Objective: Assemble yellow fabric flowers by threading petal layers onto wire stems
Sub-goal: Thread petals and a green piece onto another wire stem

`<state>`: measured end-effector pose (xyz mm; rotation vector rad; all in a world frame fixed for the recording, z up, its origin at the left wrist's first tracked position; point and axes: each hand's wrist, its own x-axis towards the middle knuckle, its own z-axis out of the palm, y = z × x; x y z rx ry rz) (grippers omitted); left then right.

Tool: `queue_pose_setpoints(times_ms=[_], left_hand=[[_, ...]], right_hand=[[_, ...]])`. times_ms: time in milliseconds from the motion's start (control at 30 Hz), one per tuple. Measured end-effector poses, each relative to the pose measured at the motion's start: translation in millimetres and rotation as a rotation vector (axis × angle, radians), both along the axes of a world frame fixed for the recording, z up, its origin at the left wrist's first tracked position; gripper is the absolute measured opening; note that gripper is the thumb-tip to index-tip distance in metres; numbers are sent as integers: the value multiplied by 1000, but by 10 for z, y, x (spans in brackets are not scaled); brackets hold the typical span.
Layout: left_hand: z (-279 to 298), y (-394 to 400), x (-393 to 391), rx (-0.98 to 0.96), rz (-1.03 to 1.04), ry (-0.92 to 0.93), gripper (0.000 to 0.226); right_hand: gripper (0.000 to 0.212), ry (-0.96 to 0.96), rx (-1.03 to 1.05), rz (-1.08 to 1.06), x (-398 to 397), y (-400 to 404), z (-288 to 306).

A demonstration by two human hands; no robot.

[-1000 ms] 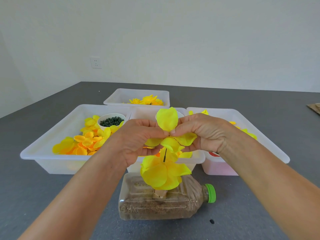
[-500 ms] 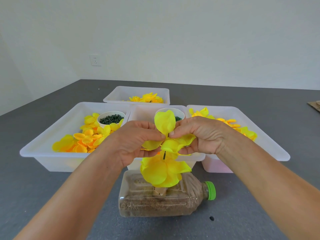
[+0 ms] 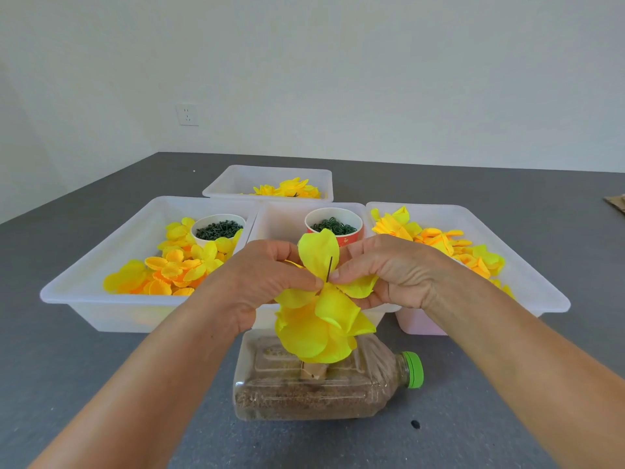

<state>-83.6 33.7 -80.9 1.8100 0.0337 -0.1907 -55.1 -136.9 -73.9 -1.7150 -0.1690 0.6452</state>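
Observation:
A thin dark wire stem (image 3: 329,269) stands upright from a sand-filled plastic bottle (image 3: 324,384) lying on its side. Its tip pokes up through a yellow petal layer (image 3: 319,253). My left hand (image 3: 267,282) and my right hand (image 3: 392,272) pinch that layer on either side of the wire, fingertips almost meeting. Lower on the stem sit larger yellow petal layers (image 3: 314,333), stacked and drooping over the bottle. The stem's lower part is hidden by petals.
Several white trays stand behind: the left tray (image 3: 84,289) with yellow-orange petals and a cup of green pieces (image 3: 218,230), a middle tray (image 3: 277,214) with a red cup (image 3: 334,228), a right tray (image 3: 527,282) of petals, a far tray (image 3: 270,181) with flowers.
Both hands have pushed the petal layer down the wire, so the wire tip now sticks out above it. The layer sits closer to the stacked petals below.

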Motion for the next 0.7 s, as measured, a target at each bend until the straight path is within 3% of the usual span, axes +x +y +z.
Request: queue_pose_setpoints(times_ms=[700], left_hand=[[-66, 44, -31, 77, -21, 4, 26]], right_hand=[[18, -10, -111, -18, -9, 48, -72]])
